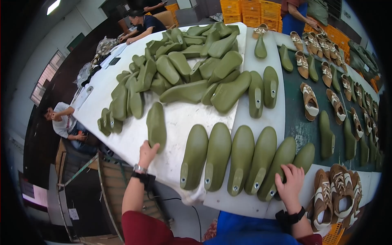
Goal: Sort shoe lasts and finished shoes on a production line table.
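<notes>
My left hand [148, 155] is closed round the lower end of a green shoe last [157, 124], its thumb on the near face. That last points away from me beside the big pile. At the front of the table several green shoe lasts [217, 153] lie side by side, toes away, most showing a metal-rimmed hole near the heel. My right hand [290, 181] grips the heel end of the rightmost shoe last [304, 156], partly hiding it. Its thumb rests by the neighbouring last [281, 161].
A heap of green lasts [175, 67] covers the table's far middle. Brown-and-white shoes [309, 102] and lasts stand in rows on a dark green mat [300, 130] at right. More shoes [341, 192] sit near my right forearm. Other people [67, 120] are around, with orange crates [249, 10] behind.
</notes>
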Demonstrator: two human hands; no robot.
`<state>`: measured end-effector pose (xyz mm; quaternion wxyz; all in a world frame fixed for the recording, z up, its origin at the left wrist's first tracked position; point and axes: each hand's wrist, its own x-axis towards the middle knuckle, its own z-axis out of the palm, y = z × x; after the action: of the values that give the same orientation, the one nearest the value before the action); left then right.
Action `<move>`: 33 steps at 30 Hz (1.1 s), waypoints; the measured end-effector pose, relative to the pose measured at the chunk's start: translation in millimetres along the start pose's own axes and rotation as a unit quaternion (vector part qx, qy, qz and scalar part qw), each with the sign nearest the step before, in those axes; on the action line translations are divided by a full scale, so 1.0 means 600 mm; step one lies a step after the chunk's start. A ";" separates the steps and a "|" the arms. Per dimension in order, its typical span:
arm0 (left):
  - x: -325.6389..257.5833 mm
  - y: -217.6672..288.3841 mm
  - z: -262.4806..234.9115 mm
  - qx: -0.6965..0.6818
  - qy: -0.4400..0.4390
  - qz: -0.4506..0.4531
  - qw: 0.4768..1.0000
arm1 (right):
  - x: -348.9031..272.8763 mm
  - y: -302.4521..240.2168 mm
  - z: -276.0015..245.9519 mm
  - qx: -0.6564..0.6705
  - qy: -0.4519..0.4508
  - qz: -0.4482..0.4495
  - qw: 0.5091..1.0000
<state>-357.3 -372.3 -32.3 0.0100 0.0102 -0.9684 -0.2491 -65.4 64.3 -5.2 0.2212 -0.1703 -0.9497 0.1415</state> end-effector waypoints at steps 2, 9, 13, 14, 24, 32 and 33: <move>-0.107 0.013 -0.029 0.070 -0.018 0.032 0.997 | -0.002 0.005 0.003 0.003 0.014 -0.009 1.000; -0.152 -0.077 -0.064 0.419 0.100 0.215 0.876 | -0.009 0.018 0.003 0.016 0.018 -0.039 0.999; -0.105 0.001 -0.043 0.267 0.016 -0.043 0.962 | -0.018 0.027 0.007 0.011 0.030 -0.042 0.999; -0.077 -0.023 -0.021 0.120 0.043 0.012 0.992 | -0.020 0.019 0.005 0.017 0.032 -0.053 0.998; 0.015 0.100 0.042 0.072 0.002 0.017 0.997 | -0.014 0.016 0.012 0.023 0.038 -0.034 0.998; -0.064 0.130 0.026 -0.287 -0.122 0.063 0.948 | -0.007 0.024 0.014 0.020 0.065 -0.022 0.997; -0.073 0.147 0.027 -0.274 -0.117 0.076 0.952 | -0.006 0.026 0.012 0.022 0.070 -0.022 0.997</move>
<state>-314.9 -286.3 -4.7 -0.0824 -0.0962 -0.8552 -0.5026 -61.4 75.7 -18.4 0.2936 -0.1542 -0.9322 0.1453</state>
